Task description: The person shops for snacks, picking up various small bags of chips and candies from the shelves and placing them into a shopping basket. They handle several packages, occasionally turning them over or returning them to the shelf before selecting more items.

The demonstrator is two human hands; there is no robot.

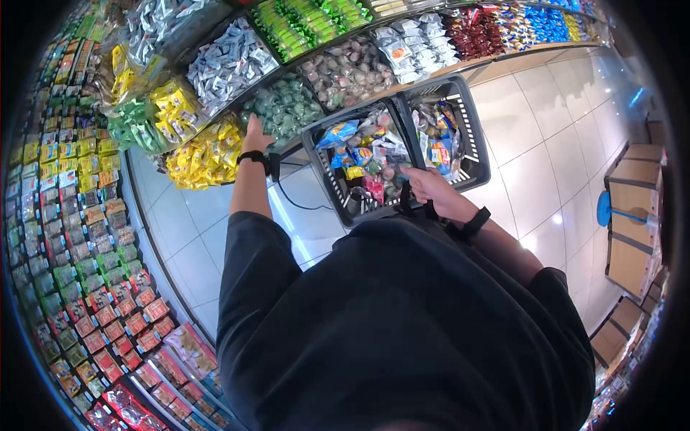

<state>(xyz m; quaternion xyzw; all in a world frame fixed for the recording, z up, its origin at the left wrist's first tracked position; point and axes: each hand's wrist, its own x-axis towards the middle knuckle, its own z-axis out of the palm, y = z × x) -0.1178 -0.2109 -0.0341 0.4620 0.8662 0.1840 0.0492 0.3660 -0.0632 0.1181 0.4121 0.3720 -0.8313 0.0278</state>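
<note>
I see open tiled floor (546, 144) running from the middle out toward three o'clock, with wooden crates (629, 237) closing that edge. From seven round to one o'clock the room is hemmed by the sweet shelf (496, 61) and the wall of packets (79, 237), so the free lane is narrow on that side.

My left hand (253, 136) is stretched out at eleven o'clock, arm nearly straight, a black band at the wrist, fingers reaching into the bin of green wrapped sweets (284, 108), just beside the yellow packets (205, 154). Its fingertips are lost among the wrappers, so I cannot tell whether the grip is spread or pinching anything.

My right hand (431, 188) sits at about one o'clock, grip pressed together round the black handle of the basket (474, 133), which hangs tilted in front of my chest. The basket is dark grey with slotted walls and is loaded with mixed bright packets.
</note>
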